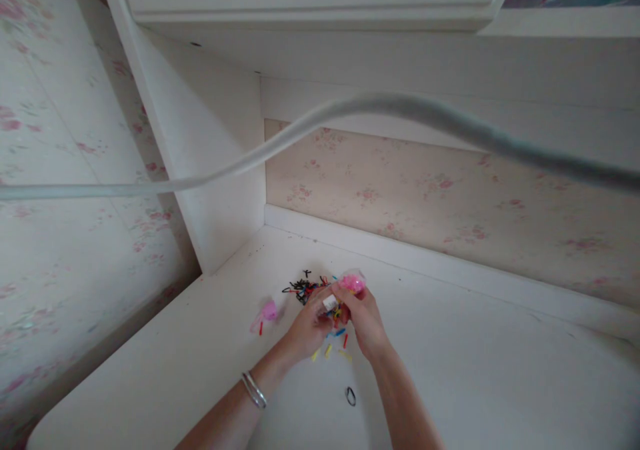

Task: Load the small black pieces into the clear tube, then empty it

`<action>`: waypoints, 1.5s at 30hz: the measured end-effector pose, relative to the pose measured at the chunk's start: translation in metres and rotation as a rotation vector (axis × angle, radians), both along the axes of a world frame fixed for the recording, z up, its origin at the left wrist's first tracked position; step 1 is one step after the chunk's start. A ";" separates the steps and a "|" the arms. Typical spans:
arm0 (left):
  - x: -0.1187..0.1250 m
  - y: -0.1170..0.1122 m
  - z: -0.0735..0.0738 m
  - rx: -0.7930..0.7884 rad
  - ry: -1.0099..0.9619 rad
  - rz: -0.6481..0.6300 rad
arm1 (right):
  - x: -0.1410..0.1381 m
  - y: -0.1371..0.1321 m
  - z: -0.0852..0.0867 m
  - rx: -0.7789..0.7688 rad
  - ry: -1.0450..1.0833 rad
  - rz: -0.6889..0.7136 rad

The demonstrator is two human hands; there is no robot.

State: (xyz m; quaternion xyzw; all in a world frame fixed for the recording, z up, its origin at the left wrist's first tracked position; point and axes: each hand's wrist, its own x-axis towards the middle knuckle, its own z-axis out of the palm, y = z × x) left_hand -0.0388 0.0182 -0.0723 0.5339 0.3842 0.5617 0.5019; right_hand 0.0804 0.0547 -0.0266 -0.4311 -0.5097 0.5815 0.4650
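My two hands meet over a white desk top (475, 370). My right hand (364, 317) is closed around a small clear container with pink contents (353, 282). My left hand (306, 327), with silver bangles on the wrist, pinches a small white piece (329, 303) right beside that container. Under and behind the hands lies a scatter of small elastic bands: black ones (302, 289) at the back, several red, yellow and blue ones (334, 347) nearer me.
A small pink-topped clear item (267, 314) lies to the left of the hands. A single black loop (351, 396) lies near me between my forearms. A blurred grey cable (380, 107) crosses the view. White shelving and flowered wallpaper (450, 203) enclose the desk.
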 end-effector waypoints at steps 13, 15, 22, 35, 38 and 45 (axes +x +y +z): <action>0.005 0.001 -0.003 0.012 0.004 -0.070 | 0.000 0.001 -0.003 -0.017 -0.027 0.072; 0.005 0.001 -0.003 -0.018 -0.022 -0.112 | 0.004 0.005 -0.005 -0.008 -0.006 0.002; 0.007 -0.001 -0.005 -0.113 -0.065 -0.117 | 0.017 0.017 -0.009 0.008 0.049 -0.168; -0.002 0.006 -0.009 -0.162 -0.026 0.221 | 0.020 0.018 -0.006 0.080 0.031 -0.242; 0.000 0.006 -0.010 -0.100 0.013 0.258 | 0.020 0.017 -0.004 0.105 -0.038 -0.228; 0.002 0.000 -0.008 -0.066 0.048 0.100 | 0.015 0.013 0.004 -0.019 0.213 -0.143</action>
